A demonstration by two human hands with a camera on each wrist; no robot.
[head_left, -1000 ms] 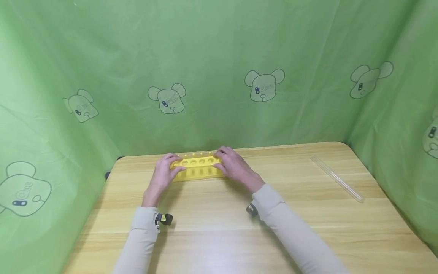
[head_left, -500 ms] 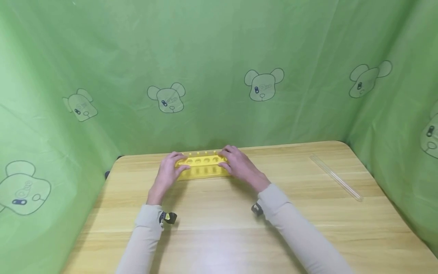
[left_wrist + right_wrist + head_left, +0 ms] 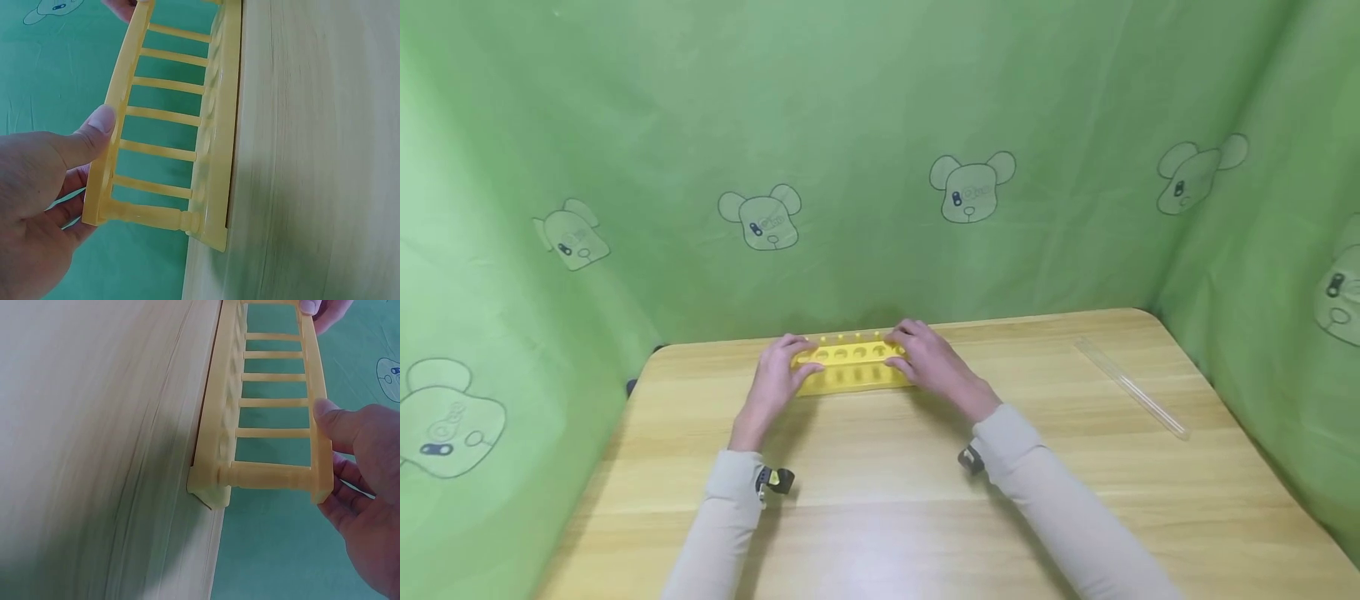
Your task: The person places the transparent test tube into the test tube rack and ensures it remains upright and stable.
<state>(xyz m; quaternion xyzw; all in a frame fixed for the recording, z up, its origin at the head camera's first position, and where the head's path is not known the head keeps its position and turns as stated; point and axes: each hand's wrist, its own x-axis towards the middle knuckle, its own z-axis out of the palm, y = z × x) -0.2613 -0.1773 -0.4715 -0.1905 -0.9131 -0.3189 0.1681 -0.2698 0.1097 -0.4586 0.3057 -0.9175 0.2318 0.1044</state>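
While the left hand (image 3: pixel 773 375) pinches a yellow rack (image 3: pixel 851 361), right hand (image 3: pixel 934 363) likewise — narrow grips, opposite ends.

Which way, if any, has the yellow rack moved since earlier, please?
Yes: in the head view, the yellow rack shifted right, nearer the clear tube.

A pale wooden table (image 3: pixel 865 467) with light, streaky grain spans the lower part of the head view, its far right corner rounded and a soft glare near the front. The yellow rack (image 3: pixel 853 377) stands upright near the far edge, its base along the tabletop. Well apart toward the right side, a long clear tube (image 3: pixel 1133 390) lies slantwise.
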